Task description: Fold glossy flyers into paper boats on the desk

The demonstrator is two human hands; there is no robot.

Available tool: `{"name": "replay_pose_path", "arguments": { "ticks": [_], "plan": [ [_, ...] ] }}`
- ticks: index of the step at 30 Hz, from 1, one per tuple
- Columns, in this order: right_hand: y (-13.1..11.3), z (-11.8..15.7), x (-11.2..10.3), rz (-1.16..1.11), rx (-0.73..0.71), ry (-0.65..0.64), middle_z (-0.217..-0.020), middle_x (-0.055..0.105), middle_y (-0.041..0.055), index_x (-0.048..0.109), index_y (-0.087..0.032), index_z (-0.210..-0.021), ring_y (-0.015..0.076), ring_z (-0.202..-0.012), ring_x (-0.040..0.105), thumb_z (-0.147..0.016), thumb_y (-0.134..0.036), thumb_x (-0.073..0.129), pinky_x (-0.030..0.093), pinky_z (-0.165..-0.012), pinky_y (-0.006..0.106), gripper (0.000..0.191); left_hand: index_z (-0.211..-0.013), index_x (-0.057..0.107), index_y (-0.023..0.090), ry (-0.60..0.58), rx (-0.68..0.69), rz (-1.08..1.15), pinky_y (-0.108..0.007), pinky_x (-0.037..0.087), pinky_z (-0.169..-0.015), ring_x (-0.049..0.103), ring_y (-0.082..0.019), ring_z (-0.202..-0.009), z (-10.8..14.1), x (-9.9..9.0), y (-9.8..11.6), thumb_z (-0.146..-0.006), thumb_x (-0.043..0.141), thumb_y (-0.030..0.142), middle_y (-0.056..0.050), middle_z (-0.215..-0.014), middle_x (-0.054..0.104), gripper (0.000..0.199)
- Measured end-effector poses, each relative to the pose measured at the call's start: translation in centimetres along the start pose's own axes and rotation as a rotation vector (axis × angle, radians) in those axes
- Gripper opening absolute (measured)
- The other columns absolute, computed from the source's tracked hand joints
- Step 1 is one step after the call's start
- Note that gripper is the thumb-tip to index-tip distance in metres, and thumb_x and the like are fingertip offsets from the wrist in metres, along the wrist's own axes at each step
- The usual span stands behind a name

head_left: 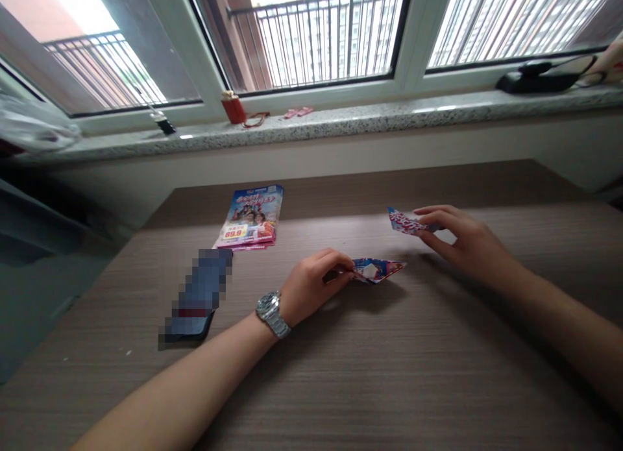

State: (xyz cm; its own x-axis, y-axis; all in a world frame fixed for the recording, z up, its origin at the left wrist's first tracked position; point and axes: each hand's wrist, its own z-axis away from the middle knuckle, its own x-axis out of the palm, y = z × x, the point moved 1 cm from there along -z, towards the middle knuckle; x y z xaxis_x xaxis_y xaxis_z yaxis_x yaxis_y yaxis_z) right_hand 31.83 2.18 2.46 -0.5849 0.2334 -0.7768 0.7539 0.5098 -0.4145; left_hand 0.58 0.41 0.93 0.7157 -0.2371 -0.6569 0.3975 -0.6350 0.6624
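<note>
Between the thumb and fingers of my left hand (316, 279) is one end of a folded piece of printed paper (382, 269), blue and red, pointed at its far right tip. A silver watch (272, 313) is on that wrist. Farther right and a little higher, my right hand (460, 237) pinches a second folded printed paper (406, 222), with a pointed corner at its left. The two papers are apart. Part of each is hidden behind the fingers, and how they are folded inside I cannot tell.
On the wooden table (311, 386), a stack of colourful flyers (253, 217) lies at the back left, with a pixelated phone (199, 298) in front of it. Along the stone windowsill (360, 117) stand a red lighter-like object (233, 107) and a black power strip (538, 80).
</note>
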Motion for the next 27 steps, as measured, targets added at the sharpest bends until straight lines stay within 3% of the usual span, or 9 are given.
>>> {"name": "replay_pose_path", "arguments": {
  "ticks": [4, 8, 17, 27],
  "plan": [
    [-3.4, 0.5, 0.1, -0.134, -0.056, -0.038, -0.119, 0.068, 0.0089, 0.063, -0.025, -0.106, 0.0272, -0.107, 0.066, -0.094, -0.028, 0.057, 0.053, -0.094, 0.047, 0.014, -0.106, 0.064, 0.018, 0.008, 0.006, -0.004, -0.026, 0.056, -0.079, 0.067, -0.014, -0.088, 0.0, 0.0, -0.1, -0.091, 0.065, 0.020, -0.004, -0.101, 0.070, 0.015],
    [-5.1, 0.7, 0.5, -0.218, -0.066, -0.094, -0.116, 0.069, 0.0074, 0.064, -0.026, -0.106, 0.0258, -0.107, 0.066, -0.095, -0.028, 0.056, 0.053, -0.094, 0.045, 0.014, -0.112, 0.062, 0.018, 0.018, -0.007, 0.055, -0.025, 0.058, -0.083, 0.070, -0.013, -0.090, 0.0, 0.2, -0.2, -0.091, 0.064, 0.018, -0.005, -0.104, 0.071, 0.021],
    [-5.1, 1.2, 1.9, -0.180, 0.000, -0.144, -0.107, 0.072, 0.0074, 0.064, -0.024, -0.111, 0.0253, -0.101, 0.067, -0.096, -0.030, 0.054, 0.054, -0.089, 0.043, 0.019, -0.109, 0.057, 0.020, 0.028, -0.059, 0.083, -0.023, 0.059, -0.080, 0.073, -0.012, -0.087, 0.1, 0.3, 0.0, -0.093, 0.060, 0.016, -0.001, -0.098, 0.073, 0.017],
    [-6.2, 0.5, 2.0, -0.159, -0.087, -0.135, -0.103, 0.074, 0.0057, 0.066, -0.027, -0.107, 0.0263, -0.099, 0.068, -0.096, -0.027, 0.053, 0.056, -0.086, 0.044, 0.017, -0.111, 0.057, 0.020, 0.013, -0.028, 0.083, -0.025, 0.059, -0.081, 0.072, -0.013, -0.089, 0.0, 0.1, 0.0, -0.094, 0.058, 0.015, -0.002, -0.101, 0.073, 0.017]
  ]
}}
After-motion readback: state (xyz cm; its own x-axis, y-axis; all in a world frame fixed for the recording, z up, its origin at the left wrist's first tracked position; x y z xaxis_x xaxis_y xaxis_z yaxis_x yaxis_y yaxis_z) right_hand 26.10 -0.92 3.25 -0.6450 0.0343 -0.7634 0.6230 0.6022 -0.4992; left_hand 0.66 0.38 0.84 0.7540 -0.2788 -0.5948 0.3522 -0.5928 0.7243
